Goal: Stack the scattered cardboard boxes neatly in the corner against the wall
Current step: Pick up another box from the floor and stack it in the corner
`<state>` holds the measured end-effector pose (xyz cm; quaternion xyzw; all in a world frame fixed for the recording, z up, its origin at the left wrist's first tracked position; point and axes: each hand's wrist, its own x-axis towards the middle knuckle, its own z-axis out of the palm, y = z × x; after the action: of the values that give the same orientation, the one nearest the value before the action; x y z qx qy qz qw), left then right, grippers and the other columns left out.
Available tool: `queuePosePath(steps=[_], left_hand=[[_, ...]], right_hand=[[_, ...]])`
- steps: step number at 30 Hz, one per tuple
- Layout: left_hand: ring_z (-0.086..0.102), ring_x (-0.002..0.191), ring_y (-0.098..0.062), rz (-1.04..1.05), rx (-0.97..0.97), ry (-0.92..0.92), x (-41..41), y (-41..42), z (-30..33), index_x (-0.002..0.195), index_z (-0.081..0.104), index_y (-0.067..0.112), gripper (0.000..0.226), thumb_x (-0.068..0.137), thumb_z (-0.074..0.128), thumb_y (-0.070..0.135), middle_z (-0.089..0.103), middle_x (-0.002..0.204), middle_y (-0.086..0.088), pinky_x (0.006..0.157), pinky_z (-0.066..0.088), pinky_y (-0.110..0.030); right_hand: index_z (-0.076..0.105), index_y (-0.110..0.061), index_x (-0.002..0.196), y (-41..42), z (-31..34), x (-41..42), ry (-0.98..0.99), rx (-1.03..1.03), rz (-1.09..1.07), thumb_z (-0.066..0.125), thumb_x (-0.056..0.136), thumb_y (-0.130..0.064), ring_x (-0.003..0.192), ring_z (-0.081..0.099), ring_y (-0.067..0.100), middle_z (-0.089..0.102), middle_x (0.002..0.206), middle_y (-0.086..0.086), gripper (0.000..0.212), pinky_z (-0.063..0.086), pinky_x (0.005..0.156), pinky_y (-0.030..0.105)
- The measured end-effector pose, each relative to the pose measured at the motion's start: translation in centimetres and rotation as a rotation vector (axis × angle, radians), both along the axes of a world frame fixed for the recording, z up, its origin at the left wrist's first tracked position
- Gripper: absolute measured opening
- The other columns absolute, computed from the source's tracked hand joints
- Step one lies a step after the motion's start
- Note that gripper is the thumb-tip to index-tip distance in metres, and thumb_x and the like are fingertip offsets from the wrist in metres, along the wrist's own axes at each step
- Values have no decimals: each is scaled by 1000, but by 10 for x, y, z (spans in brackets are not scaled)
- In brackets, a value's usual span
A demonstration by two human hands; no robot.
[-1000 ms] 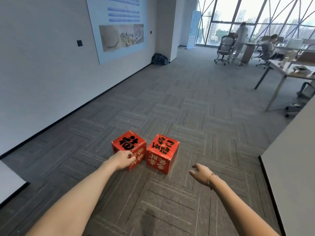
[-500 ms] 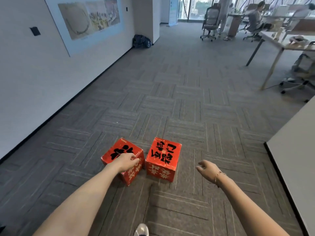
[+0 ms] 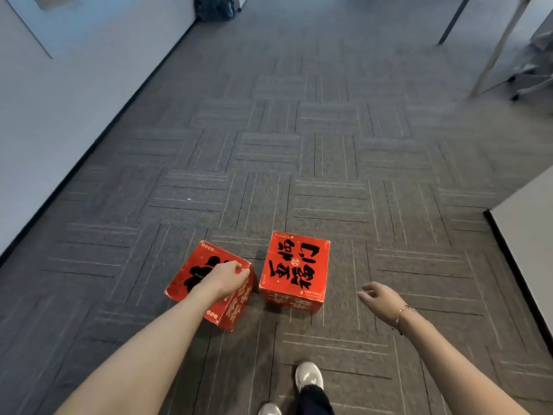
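Two red cardboard boxes sit on the carpet floor, side by side with a narrow gap between them. Both are roughly cubic, matte red card with bold black brush-style characters on top and smaller gold-toned print on the sides; edges look crisp, corners slightly scuffed. Left box is rotated so a corner points toward the viewer, showing two side faces. Right box sits squarer to the view, with top face and one front side visible. Left hand rests on top of the left box near its right edge, with fingers curled over that edge: the grip is closed on the box rim, though how firmly can't be told. Right hand hovers just right of the right box, not touching it, with fingers loosely spread and slightly bent, the grip slack and holding nothing. A thin bracelet sits on that wrist. The floor is grey carpet tile in a basket-weave layout, with ribbed lines alternating direction tile to tile. A pale smooth wall with dark skirting runs along the left, well apart from the boxes. A white panel with a dark edge stands at right. White shoes show at bottom. A dark bag lies against the wall far off, and bench legs show at top right, blurred.
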<state>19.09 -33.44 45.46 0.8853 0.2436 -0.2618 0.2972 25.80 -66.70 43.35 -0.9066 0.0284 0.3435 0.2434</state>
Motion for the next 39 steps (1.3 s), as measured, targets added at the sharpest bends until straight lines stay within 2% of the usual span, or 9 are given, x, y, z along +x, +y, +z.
queuePosePath(steps=[6,14,18,21,23,27,31,35,39], left_hand=[[48,126,-23,-5,-23,-1,69,12,-94,137,47,14,49,97,45,42,51,138,-8,104,39,-33],[48,127,-22,41,-6,130,114,26,-284,142,41,10,54,97,45,40,49,140,-10,104,38,-30],[49,125,-20,102,-29,124,128,27,-369,139,45,12,52,97,45,42,53,137,-8,102,37,-28],[46,128,-20,152,-53,112,135,30,-422,141,42,12,55,96,47,43,50,140,-8,104,35,-28],[44,131,-21,190,-74,91,141,34,-450,145,36,14,61,94,48,46,44,145,-10,107,34,-32],[44,130,-24,244,-120,54,158,37,-488,149,27,20,67,92,51,48,40,146,-8,106,39,-40],[53,109,-12,283,-217,9,179,27,-506,133,43,25,42,95,53,38,54,117,7,88,41,-29],[59,98,-17,411,-266,-20,191,20,-514,115,51,22,27,93,57,37,61,105,2,84,44,-30],[61,99,-21,448,-249,-43,192,23,-505,117,58,18,34,91,59,41,64,106,-1,89,49,-35]], right_hand=[[48,-10,131,10,-89,60,58,-13,-45,49,95,-33,115,56,21,58,128,8,43,42,92,27],[44,-9,135,21,-278,111,231,-13,-66,47,95,-39,119,53,20,55,132,7,50,41,97,29],[46,-10,132,30,-370,138,220,-25,-60,44,95,-42,106,56,20,54,133,7,49,46,80,29],[46,-9,133,37,-425,151,201,-1,-100,43,95,-44,124,50,24,52,136,9,53,37,99,30],[38,-10,139,41,-454,155,194,38,-147,45,94,-45,129,46,25,48,140,10,58,34,102,30],[24,-17,146,46,-492,163,173,146,-233,49,90,-49,124,50,25,50,137,11,70,36,101,33],[21,-22,146,48,-508,167,134,214,-308,54,88,-46,117,55,23,53,130,9,71,42,101,38],[54,-15,121,54,-513,173,130,193,-282,57,90,-33,99,63,24,65,112,8,36,50,89,41],[65,-10,99,61,-499,183,83,186,-279,59,89,-27,91,65,28,69,98,9,21,52,86,46]])
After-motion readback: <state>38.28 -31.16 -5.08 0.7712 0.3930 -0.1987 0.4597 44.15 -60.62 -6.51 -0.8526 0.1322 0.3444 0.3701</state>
